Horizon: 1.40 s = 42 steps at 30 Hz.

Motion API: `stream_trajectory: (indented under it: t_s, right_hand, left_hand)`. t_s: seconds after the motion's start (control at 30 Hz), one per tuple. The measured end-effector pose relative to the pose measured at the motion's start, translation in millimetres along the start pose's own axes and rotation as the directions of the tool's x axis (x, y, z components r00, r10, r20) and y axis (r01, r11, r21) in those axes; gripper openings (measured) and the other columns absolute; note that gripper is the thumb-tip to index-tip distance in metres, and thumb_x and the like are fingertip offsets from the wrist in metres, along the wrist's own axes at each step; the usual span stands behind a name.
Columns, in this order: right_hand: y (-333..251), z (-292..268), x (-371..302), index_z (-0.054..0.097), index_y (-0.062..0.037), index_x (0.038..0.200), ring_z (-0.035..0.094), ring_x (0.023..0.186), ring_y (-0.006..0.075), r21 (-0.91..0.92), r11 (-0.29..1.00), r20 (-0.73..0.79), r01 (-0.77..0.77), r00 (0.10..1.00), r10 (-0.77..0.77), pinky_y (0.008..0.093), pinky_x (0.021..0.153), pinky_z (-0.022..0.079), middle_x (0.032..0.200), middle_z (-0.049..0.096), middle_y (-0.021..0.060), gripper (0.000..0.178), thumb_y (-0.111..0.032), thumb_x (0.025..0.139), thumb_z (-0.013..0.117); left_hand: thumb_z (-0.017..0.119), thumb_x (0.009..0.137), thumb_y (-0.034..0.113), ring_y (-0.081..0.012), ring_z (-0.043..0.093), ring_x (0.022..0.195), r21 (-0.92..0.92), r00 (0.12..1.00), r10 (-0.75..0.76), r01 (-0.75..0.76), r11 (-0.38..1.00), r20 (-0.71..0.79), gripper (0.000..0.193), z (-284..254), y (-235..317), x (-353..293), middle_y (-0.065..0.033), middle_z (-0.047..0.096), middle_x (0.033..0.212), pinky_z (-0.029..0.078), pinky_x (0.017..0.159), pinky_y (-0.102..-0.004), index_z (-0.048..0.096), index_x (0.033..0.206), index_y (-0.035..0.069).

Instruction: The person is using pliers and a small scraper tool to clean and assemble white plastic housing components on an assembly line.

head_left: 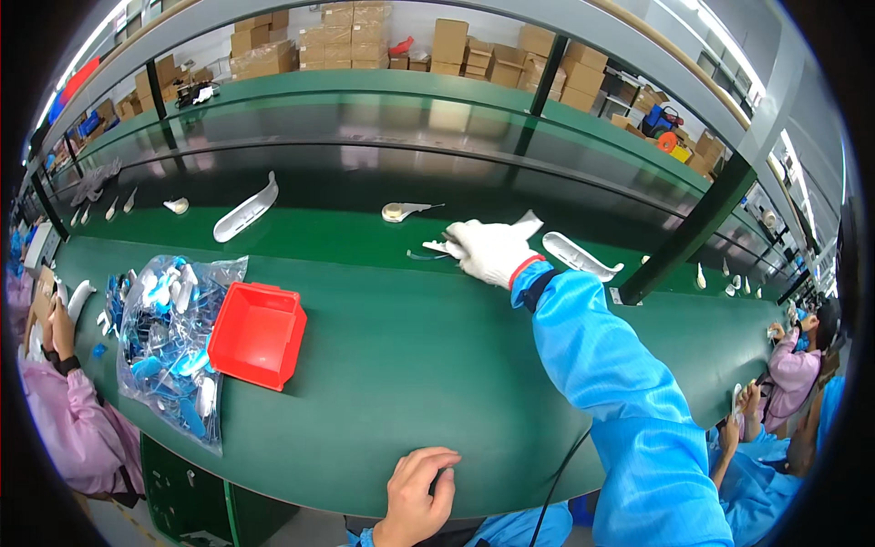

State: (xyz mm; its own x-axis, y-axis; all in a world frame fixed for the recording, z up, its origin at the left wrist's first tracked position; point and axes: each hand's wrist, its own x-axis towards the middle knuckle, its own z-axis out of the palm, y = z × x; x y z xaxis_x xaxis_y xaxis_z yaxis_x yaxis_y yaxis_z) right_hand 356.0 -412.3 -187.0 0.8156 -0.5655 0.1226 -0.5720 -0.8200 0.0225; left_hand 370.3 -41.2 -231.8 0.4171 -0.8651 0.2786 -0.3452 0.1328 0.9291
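My right hand (492, 251), in a white glove, reaches over the dark green belt. Its fingers are closed on a small white plastic part (444, 247), from which a thin dark strip sticks out to the left. Just left of it on the belt lies a round cream-coloured piece with a pointed tail (396, 212). A long white curved shell (581, 256) rests to the right of the glove. My bare left hand (421, 497) is at the front edge of the green table (392, 365), loosely curled, thumb apart, with nothing visible in it.
On the left stand a red plastic bin (260, 335) and a clear bag (169, 346) of blue and white parts. Another white shell (246, 210) lies on the belt. A green post (688, 232) rises at right. Co-workers sit at both sides; a black cable (567, 460) hangs over the front edge.
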Motion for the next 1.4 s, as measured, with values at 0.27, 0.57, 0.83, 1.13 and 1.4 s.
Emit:
stream_trajectory:
  t_s: [0.27, 0.57, 0.83, 1.13, 1.4]
  right_hand:
    - [32, -50, -37, 0.062, -0.0107, 0.120, 0.069, 0.093, 0.0306, 0.229, 0.948, -0.292, -0.221, 0.914, 0.283, 0.0366, 0.081, 0.055, 0.103, 0.072, 0.0090, 0.030, -0.011, 0.090, 0.059]
    - [-16, -145, -173, 0.066, -0.0021, 0.111, 0.070, 0.078, 0.0173, 0.795, 0.539, -0.134, -0.279, 0.786, 0.604, 0.0304, 0.071, 0.056, 0.089, 0.071, 0.0093, 0.024, -0.010, 0.090, 0.058]
    - [-80, -76, -254, 0.058, 0.0013, 0.127, 0.067, 0.104, 0.0373, 0.652, 0.617, 0.342, -0.441, 0.897, 0.279, 0.0410, 0.091, 0.053, 0.108, 0.068, 0.0241, 0.054, -0.031, 0.085, 0.065]
    - [-80, -52, -331, 0.059, 0.0025, 0.116, 0.057, 0.061, 0.0104, 0.862, -0.189, 0.492, -0.470, 0.687, 0.534, 0.0272, 0.061, 0.053, 0.084, 0.060, 0.0060, 0.030, -0.022, 0.099, 0.054]
    - [-81, -74, -470, 0.061, 0.0048, 0.113, 0.065, 0.079, 0.0184, 0.608, -0.341, 0.781, -0.717, 0.618, 0.092, 0.0351, 0.078, 0.056, 0.094, 0.065, 0.0122, 0.035, -0.027, 0.104, 0.050]
  left_hand:
    - [0.061, 0.082, -0.004, -0.0277, 0.066, 0.092, 0.041, 1.000, 0.026, -0.027, 0.999, 0.009, 0.020, 1, -16, -3, -0.0117, 0.069, 0.104, 0.051, 0.082, -0.0358, 0.068, 0.100, 0.002]
    - [0.060, 0.086, -0.001, -0.0247, 0.066, 0.097, -0.076, 0.999, -0.040, 0.038, 0.996, -0.030, 0.031, 4, -13, -2, -0.0169, 0.067, 0.110, 0.052, 0.089, -0.0364, 0.060, 0.117, -0.004]
    - [0.046, 0.102, 0.052, -0.0353, 0.062, 0.119, -0.566, 0.692, 0.007, 0.584, 0.582, 0.722, 0.079, 19, 11, -23, -0.0233, 0.055, 0.138, 0.047, 0.103, -0.0424, 0.027, 0.151, -0.006]
    - [0.034, 0.098, 0.069, -0.0298, 0.066, 0.086, -0.547, 0.542, -0.130, 0.837, -0.005, 0.830, 0.087, 53, -8, -91, -0.0193, 0.064, 0.102, 0.056, 0.076, -0.0407, 0.040, 0.140, -0.008]
    - [0.035, 0.097, 0.068, -0.0320, 0.069, 0.076, -0.517, 0.529, -0.112, 0.847, 0.122, 0.841, 0.087, 34, -24, -103, -0.0219, 0.066, 0.097, 0.056, 0.068, -0.0415, 0.040, 0.142, -0.007]
